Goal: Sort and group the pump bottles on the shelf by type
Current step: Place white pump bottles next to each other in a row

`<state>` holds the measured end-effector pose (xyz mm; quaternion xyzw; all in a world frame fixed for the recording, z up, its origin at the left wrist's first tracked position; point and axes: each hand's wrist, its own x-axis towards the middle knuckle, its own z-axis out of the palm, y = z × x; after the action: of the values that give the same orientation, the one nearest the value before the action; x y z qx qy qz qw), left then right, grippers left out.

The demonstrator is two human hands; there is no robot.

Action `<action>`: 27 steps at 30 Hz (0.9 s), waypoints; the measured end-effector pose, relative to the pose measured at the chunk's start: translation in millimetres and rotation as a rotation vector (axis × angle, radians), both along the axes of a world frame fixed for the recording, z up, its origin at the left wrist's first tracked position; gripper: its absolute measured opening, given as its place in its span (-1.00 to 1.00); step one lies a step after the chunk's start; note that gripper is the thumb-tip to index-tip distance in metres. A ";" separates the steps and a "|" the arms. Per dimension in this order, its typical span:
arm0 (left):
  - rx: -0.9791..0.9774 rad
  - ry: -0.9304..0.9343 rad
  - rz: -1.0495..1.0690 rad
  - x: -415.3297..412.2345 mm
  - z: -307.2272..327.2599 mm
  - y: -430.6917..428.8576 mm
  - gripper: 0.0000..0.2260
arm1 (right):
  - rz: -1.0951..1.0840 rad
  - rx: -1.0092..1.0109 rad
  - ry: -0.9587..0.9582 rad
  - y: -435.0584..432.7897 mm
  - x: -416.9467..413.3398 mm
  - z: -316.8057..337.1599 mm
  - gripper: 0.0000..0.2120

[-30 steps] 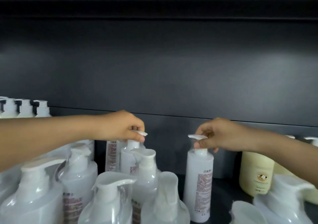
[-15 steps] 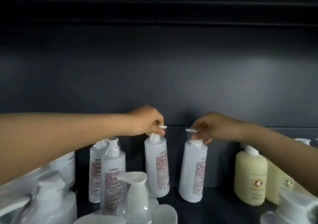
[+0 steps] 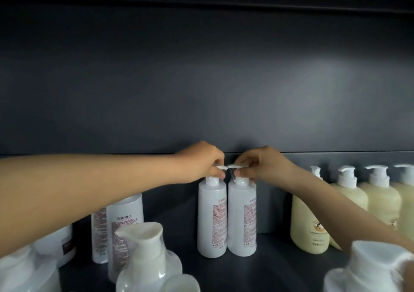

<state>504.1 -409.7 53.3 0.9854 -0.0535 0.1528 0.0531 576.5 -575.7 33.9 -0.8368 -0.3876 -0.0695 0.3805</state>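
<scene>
Two slim white pump bottles with red print stand side by side, touching, at the back middle of the dark shelf. My left hand pinches the pump head of the left white bottle. My right hand pinches the pump head of the right white bottle. Both bottles are upright and their bases seem to rest on the shelf.
Two more slim white bottles stand at the left behind my forearm. Several cream-yellow pump bottles line the right back. Large clear-wrapped white pump bottles crowd the front left, and another large pump bottle sits at the front right.
Both hands brought their white bottles together: the left bottle went right and the right bottle went left until they touch. The view also moved closer to the shelf.
</scene>
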 end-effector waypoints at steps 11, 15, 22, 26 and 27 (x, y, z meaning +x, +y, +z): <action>-0.357 0.207 -0.024 2.5 -6.2 18.2 -0.81 | 0.186 0.169 0.294 -16.9 6.0 -31.2 -0.78; -0.426 0.247 -0.079 2.4 -10.3 24.2 -0.82 | 0.224 0.124 0.311 -21.7 11.5 -29.9 -0.73; -0.397 0.208 -0.011 4.0 -9.8 23.3 -0.82 | 0.173 0.150 0.215 -7.2 9.9 -32.0 -0.84; -0.217 0.122 0.117 2.3 -10.3 19.2 -0.75 | 0.121 0.162 0.205 -1.8 5.8 -35.3 -0.83; -0.187 0.106 0.144 1.4 -10.4 17.1 -0.73 | 0.090 0.155 0.192 -0.5 6.6 -36.9 -0.76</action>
<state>505.5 -392.6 42.9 0.9841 0.0346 0.1084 0.1364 583.1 -576.2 -2.9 -0.7895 -0.3800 -0.0015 0.4819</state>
